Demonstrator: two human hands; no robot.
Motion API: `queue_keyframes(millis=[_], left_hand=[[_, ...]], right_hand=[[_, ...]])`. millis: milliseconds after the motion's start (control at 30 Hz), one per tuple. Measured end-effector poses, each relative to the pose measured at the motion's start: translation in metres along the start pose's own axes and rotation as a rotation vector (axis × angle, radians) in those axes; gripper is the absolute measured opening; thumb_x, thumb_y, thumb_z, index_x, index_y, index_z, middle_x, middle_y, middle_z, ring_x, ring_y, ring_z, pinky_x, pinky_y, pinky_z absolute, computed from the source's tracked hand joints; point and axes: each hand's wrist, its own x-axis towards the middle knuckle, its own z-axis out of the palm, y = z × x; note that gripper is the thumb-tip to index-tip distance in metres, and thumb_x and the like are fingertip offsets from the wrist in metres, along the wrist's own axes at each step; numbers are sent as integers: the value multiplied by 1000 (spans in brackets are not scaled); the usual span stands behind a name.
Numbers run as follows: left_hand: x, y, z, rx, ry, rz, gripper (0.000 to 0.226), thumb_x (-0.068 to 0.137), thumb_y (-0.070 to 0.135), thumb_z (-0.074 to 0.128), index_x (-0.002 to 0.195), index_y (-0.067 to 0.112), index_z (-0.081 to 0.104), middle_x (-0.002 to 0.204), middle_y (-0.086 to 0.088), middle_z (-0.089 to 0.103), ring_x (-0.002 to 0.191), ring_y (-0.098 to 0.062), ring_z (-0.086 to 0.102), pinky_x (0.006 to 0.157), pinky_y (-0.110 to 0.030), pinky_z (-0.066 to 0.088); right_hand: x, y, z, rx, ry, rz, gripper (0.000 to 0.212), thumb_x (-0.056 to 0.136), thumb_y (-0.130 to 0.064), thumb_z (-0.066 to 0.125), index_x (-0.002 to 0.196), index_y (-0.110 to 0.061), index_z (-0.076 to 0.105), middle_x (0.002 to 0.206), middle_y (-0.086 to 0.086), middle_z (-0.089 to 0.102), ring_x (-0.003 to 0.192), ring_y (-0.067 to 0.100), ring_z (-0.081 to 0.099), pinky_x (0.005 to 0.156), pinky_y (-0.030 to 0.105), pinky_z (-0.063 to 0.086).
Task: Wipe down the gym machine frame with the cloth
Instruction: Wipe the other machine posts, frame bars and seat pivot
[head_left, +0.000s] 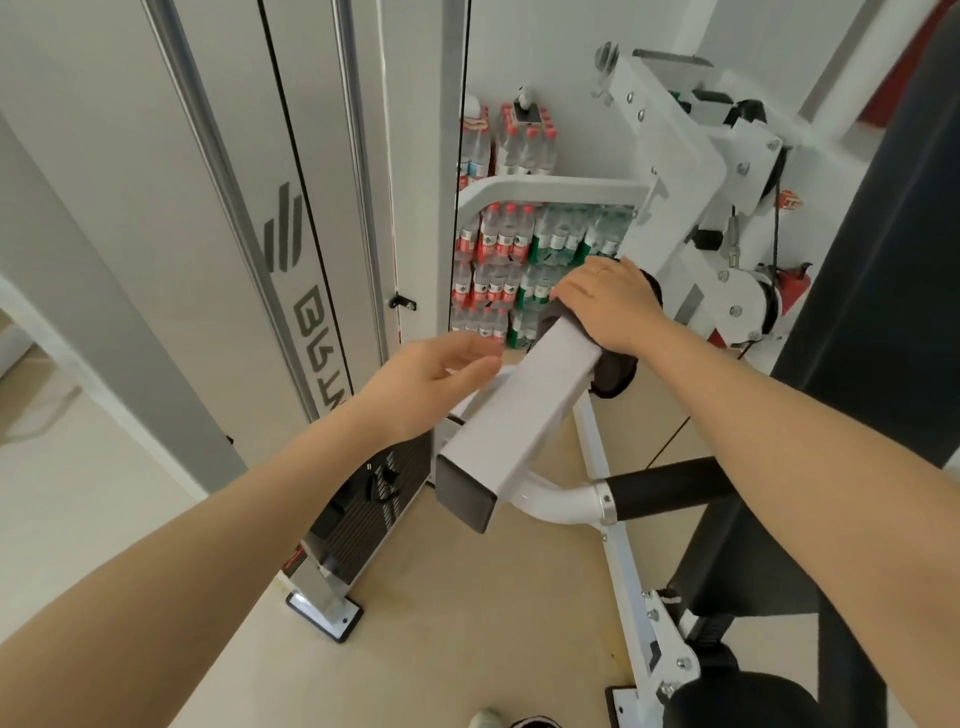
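my right hand (608, 304) is down on the dark cloth (615, 371), palm flat and fingers curled over it, pressing it onto the top of the white square beam (519, 410) of the gym machine frame. the cloth wraps the beam, a dark fold hanging off its side toward four o'clock from my hand. the beam's long axis runs from seven o'clock up to one o'clock across the view, its capped dark end (465, 493) pointing back at me near the middle, the far end climbing toward the pulleys (748, 301) at two o'clock. my left hand (426, 379) sits at nine o'clock of the beam, fingers loosely extended and relaxed, holding nothing, fingertips just beside the beam's side face. a black padded handle (670, 486) juts out toward three o'clock below the capped end. packs of water bottles (498, 244) are stacked at twelve o'clock, behind the frame.
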Motion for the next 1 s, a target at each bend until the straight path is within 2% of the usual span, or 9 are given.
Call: queue_keyframes(millis=[133, 267, 400, 567, 700, 800, 867, 933, 1000], left_hand=[[20, -3, -3, -191, -161, 60, 20, 89, 16, 59, 107, 19, 65, 99, 10, 68, 85, 8, 62, 75, -4, 45], [46, -12, -24, -252, -321, 101, 17, 89, 10, 57, 90, 3, 72, 86, -5, 72, 79, -8, 68, 73, -11, 49], [78, -15, -34, -227, -333, 200, 21, 91, 10, 53, 76, 11, 68, 71, 0, 68, 68, -6, 63, 70, -13, 50], [110, -17, -30, -194, -283, 303, 20, 92, 13, 51, 78, 15, 65, 73, 6, 66, 68, -2, 60, 74, -17, 49], [142, -6, -22, -241, -206, 324, 16, 94, 16, 47, 101, 20, 61, 97, 10, 63, 92, -6, 57, 87, -21, 44], [170, 11, -16, -156, -379, 358, 31, 99, 24, 39, 126, 22, 53, 131, 7, 51, 116, -2, 44, 98, -18, 31], [183, 21, -10, -32, -534, 380, 37, 100, 34, 31, 130, 25, 52, 141, 10, 42, 125, -1, 36, 98, -14, 21], [190, 26, -4, 46, -617, 359, 42, 100, 41, 26, 130, 26, 52, 142, 9, 42, 123, -2, 37, 96, -14, 20], [198, 28, -2, 68, -600, 348, 45, 100, 43, 23, 130, 26, 50, 138, 4, 47, 113, -3, 40, 92, -15, 24]], right_hand=[[-30, -33, -3, 103, -14, 50, 40, 102, -32, 26, 133, -26, 49, 150, -7, 33, 143, 16, 10, 115, 35, 1], [-61, -64, 0, 143, 11, 10, 38, 100, -34, 31, 134, -29, 48, 148, -12, 34, 143, 10, 8, 114, 31, -4], [-31, -46, -7, 163, -16, 260, 40, 99, -34, 35, 136, -25, 45, 152, -7, 27, 144, 14, 7, 114, 35, 0], [-2, -30, -13, 196, -25, 618, 64, 98, -36, 37, 150, -12, 8, 158, 5, 0, 145, 22, -3, 116, 34, 3], [-36, -72, -11, 114, -92, 580, 80, 92, -41, 44, 150, -11, -4, 157, 5, -10, 144, 21, -11, 116, 33, -3], [-54, -93, -5, 98, -82, 531, 86, 87, -42, 49, 150, -18, -3, 157, -1, -12, 144, 17, -12, 118, 36, -1], [-45, -86, -5, 102, -62, 533, 86, 85, -42, 53, 150, -19, 1, 158, -2, -7, 144, 18, -9, 118, 37, 1], [-27, -69, -6, 111, -24, 536, 83, 85, -40, 54, 150, -19, 8, 158, -1, 2, 145, 18, -5, 118, 37, 3], [-8, -48, -7, 130, -8, 517, 76, 84, -35, 55, 149, -19, 18, 157, -1, 10, 145, 18, -2, 117, 39, 4]])
